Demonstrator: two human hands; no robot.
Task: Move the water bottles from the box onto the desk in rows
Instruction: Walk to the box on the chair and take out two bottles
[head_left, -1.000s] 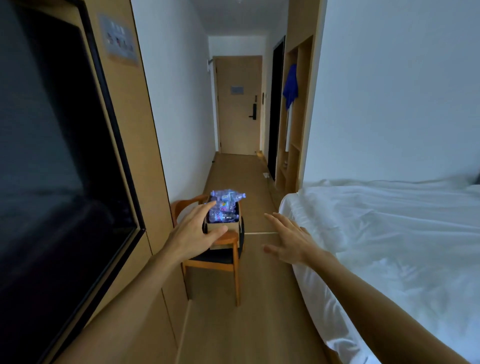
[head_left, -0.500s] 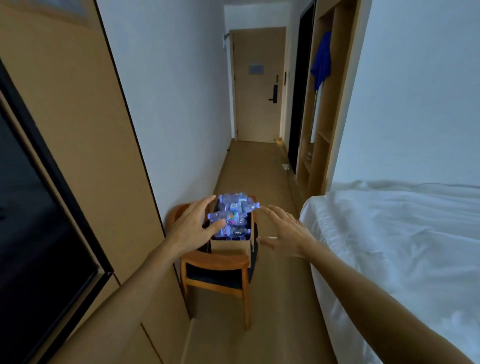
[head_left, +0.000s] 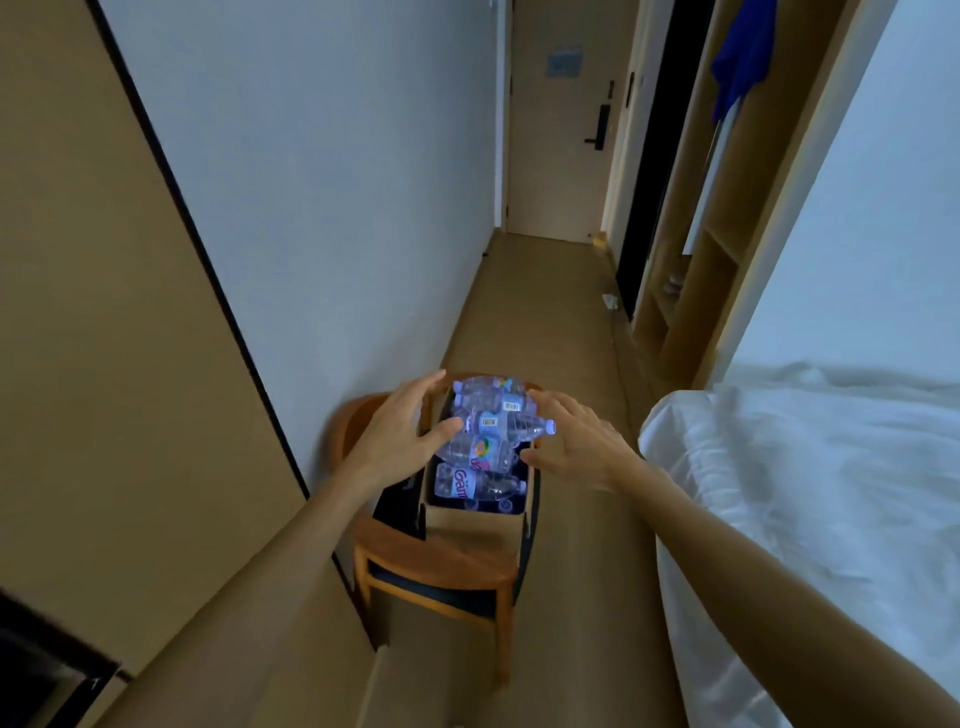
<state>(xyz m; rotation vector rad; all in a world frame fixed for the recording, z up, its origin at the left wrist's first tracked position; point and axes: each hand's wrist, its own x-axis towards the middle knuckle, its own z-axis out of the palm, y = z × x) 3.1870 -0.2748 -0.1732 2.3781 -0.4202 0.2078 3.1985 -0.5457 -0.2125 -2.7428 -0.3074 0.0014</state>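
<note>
Both hands spread-fingered, empty: left hand (head_left: 397, 434), right hand (head_left: 574, 441) flanking water bottles (head_left: 485, 441) heaped in box (head_left: 467, 522) on chair (head_left: 436, 561). Likely slick, crushable; grip mid-body.

Both forearms are bare to the frame's edge, no sleeves visible, and the left hand (head_left: 397, 434) and right hand (head_left: 576, 441) wear nothing.

A wooden chair (head_left: 436, 564) stands against the left wall. A bed (head_left: 810, 499) with white sheets lies right; a blue garment (head_left: 737, 57) hangs in the open wardrobe (head_left: 691, 291).
</note>
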